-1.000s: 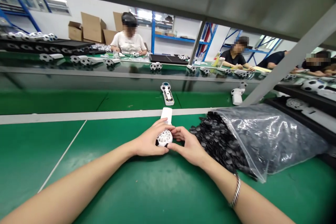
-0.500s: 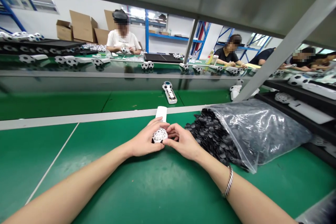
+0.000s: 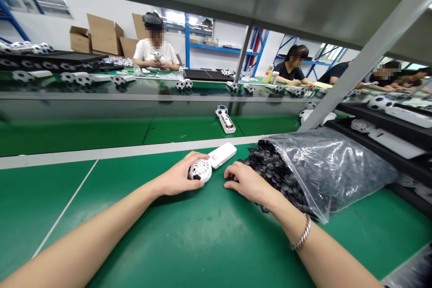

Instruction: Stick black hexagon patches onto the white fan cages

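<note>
My left hand (image 3: 177, 176) is closed around the round football-patterned head of a small white handheld fan (image 3: 207, 165), whose white handle points away to the upper right. My right hand (image 3: 245, 181) rests on the green table (image 3: 202, 234) just right of the fan, apart from it, with its fingers curled downward; whether they pinch something I cannot make out. It lies at the edge of a heap of small black parts (image 3: 270, 162) spilling from a clear plastic bag (image 3: 330, 166).
A second fan (image 3: 225, 118) lies on the green conveyor belt beyond a white strip. Black trays with fans (image 3: 388, 132) stand at the right. A slanted metal post (image 3: 354, 60) rises at the right. Several people sit working across the line.
My right hand has let go of the fan and moved right toward the black parts. My left hand has turned the fan so its handle points up and to the right.
</note>
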A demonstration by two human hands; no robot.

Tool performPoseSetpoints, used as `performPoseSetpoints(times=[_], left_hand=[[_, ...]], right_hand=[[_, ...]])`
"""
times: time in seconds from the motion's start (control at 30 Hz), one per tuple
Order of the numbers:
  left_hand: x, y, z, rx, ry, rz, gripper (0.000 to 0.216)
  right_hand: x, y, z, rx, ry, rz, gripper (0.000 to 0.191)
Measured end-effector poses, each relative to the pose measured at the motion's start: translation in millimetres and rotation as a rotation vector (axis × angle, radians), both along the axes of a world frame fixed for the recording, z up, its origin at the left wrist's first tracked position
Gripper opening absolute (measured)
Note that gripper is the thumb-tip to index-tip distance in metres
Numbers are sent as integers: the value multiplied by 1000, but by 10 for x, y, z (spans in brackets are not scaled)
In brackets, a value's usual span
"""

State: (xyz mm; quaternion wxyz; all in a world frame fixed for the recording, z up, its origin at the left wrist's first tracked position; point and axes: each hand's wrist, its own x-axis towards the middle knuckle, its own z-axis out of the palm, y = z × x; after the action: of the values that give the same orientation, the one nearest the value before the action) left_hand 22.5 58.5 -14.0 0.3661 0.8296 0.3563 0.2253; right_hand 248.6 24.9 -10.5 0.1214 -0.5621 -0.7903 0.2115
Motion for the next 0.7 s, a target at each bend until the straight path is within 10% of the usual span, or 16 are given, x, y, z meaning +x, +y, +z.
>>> performPoseSetpoints(times=[0.7], left_hand=[[63, -46, -2, 25, 39, 87, 51]], right_hand=[[33, -36, 82, -60, -153, -57, 17]])
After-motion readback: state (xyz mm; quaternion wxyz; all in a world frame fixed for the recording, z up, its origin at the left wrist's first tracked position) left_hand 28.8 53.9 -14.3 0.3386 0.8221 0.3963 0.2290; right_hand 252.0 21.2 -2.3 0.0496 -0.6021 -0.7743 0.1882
